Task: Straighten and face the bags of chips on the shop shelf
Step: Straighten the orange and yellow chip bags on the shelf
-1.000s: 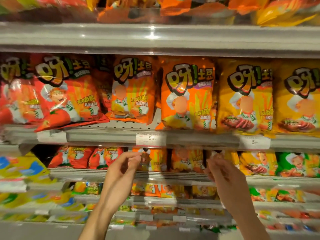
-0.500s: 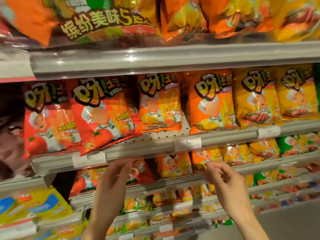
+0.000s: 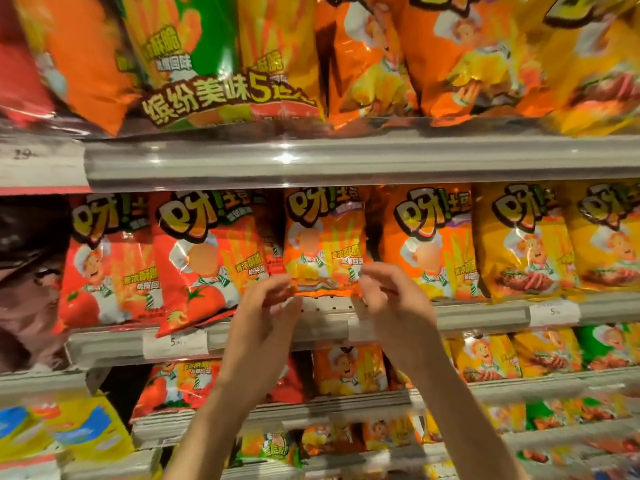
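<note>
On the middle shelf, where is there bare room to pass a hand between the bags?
Bare perforated shelf floor shows under the orange bag that both the left hand and right hand pinch by its bottom corners. A dark gap opens on its right. Elsewhere the red bag and yellow bags stand packed.

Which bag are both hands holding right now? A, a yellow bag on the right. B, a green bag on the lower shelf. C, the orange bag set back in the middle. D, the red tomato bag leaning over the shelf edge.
C: the left hand and right hand pinch the bottom corners of the orange bag.
</note>
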Demonstrator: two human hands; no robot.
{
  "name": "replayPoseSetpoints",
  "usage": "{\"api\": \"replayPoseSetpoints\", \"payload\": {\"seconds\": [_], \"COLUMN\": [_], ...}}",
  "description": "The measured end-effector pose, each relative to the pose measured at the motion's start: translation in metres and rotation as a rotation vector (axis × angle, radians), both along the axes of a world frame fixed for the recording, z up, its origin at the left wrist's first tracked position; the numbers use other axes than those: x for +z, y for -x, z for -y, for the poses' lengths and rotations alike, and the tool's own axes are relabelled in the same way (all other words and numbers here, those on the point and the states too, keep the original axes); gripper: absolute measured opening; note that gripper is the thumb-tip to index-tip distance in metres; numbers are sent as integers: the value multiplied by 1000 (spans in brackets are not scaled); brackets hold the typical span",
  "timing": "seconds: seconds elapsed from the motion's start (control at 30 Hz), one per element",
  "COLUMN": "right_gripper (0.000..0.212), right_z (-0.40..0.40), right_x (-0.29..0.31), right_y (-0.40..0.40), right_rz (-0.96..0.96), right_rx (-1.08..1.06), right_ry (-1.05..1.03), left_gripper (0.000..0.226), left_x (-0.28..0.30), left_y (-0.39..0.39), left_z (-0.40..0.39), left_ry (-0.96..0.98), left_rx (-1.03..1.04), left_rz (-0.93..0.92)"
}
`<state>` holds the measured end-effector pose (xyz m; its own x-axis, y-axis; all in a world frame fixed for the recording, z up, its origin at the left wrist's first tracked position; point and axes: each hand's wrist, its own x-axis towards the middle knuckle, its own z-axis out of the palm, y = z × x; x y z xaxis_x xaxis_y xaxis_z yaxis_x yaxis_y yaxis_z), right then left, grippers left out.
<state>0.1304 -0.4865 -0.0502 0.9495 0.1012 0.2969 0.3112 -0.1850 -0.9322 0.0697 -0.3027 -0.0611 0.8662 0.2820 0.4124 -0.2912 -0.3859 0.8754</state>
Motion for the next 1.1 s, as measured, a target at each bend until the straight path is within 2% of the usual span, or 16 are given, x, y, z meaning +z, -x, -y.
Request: {"api": "replayPoseSetpoints", "payload": {"seconds": [0.1, 0.2, 0.27, 0.4, 0.5, 0.53, 0.6, 0.8, 0.9, 1.1], "right_gripper": [49, 63, 74, 82, 84, 84, 81, 60, 39, 31], "right_z": [-12, -25, -33, -43, -44, -45, -44, -41, -38, -32], "right_x": [15, 26, 30, 29, 28, 28, 27, 30, 29, 32], "right_y": [-30, -58, -71, -92, -100, -102, -103, -100, -99, -100], "right_rz": [124, 81, 49, -23, -107, -118, -129, -138, -158, -108], "right_rx": [3, -2, -32, 8, -3, -1, -10, -14, 17, -30], "right_ry": [139, 141, 188, 144, 114, 115, 116, 86, 124, 144], "left_gripper": [40, 70, 78, 77, 51, 37, 33, 57, 61, 76], "left_x": [14, 30, 41, 59, 63, 61, 61, 52, 53, 47], "left_y": [-44, -82, -101, -128, -139, -141, -141, -141, -136, -123], "left_z": [6, 14, 19, 16, 14, 13, 15, 14, 17, 18], "left_ry": [-108, -208, -194, -37, 100, 128, 149, 114, 97, 93], "left_rx": [127, 220, 231, 228, 207, 196, 165, 144, 148, 118], "left_rz": [21, -28, -71, -291, -318, -317, -314, -263, -267, -282]}}
